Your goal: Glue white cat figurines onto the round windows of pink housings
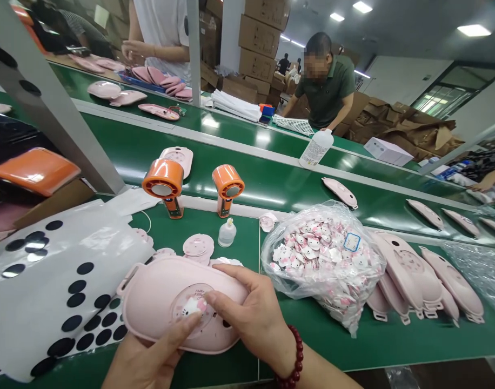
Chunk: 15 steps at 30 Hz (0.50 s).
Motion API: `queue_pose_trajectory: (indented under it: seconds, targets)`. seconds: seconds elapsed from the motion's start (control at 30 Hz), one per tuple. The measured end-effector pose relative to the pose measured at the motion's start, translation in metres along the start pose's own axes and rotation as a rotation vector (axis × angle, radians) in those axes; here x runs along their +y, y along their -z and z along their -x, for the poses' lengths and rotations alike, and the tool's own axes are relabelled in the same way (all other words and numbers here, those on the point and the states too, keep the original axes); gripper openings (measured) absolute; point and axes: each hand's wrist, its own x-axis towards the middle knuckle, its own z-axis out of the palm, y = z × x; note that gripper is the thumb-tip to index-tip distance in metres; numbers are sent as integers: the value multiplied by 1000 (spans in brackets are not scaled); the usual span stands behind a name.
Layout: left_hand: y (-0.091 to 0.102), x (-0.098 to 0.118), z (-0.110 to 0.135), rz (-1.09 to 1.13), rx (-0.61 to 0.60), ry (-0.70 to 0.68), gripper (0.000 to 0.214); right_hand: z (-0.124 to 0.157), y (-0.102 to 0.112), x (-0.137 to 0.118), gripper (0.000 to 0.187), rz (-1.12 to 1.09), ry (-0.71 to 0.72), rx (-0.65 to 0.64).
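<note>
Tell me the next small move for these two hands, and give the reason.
Probably have the left hand and right hand press the cat-face piece down evenly with their thumbs. Both hold the pink shell, thumbs at the piece, which lies on the shell's round printed patch; whether it sits fully flush can't be told.

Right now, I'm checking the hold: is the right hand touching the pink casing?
Touching. The head view shows the right hand gripping the pink casing, its fingers laid against the casing's edge.
</note>
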Motion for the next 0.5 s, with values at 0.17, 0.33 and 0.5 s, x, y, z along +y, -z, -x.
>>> queue_pose_trajectory:
  seconds: [0.17, 0.33, 0.5]
  targets:
    - [-6, 6, 1, -33, -9, -11, 75, -1, 1, -4, 38, 66, 72, -22]
    - [-1, 5, -5, -6, 8, 13, 82, -1, 1, 0, 62, 468, 396, -9]
    - [6, -4, -13, -21, -21, -8, 94, 3, 1, 1, 103, 846, 820, 101]
